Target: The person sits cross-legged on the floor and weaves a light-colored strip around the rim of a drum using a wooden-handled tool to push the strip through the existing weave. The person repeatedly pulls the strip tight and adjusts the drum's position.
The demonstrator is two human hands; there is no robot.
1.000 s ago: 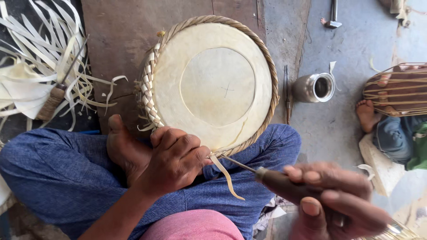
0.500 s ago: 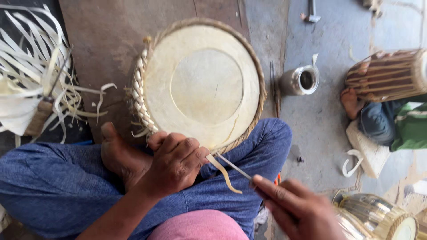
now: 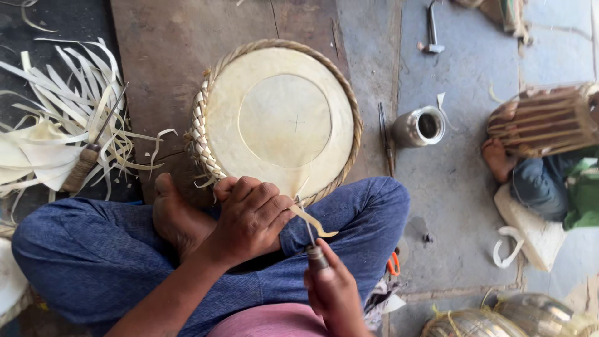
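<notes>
While the person sits cross-legged on the floor (image 3: 449, 206) in blue trousers, the round pale drum head with its braided cane rim (image 3: 279, 118) leans against the lap, its lower edge at the knees. The left hand (image 3: 249, 215) rests knuckles-up on that lower rim, fingers curled tight over it and pinching the root of a thin pale cane strip (image 3: 314, 223) that curls out to the right. The right hand (image 3: 334, 290) sits just below, fingers clenched around the handle of a slim metal awl (image 3: 310, 240), whose point goes up to the rim beside the left thumb. Left of the drum head lies a heap of pale cut strips (image 3: 68, 131). To its right stands a small steel cup (image 3: 419, 126), with a hammer (image 3: 432, 28) nearer the far edge. Another person's bare foot (image 3: 497, 159) shows at the right edge.
</notes>
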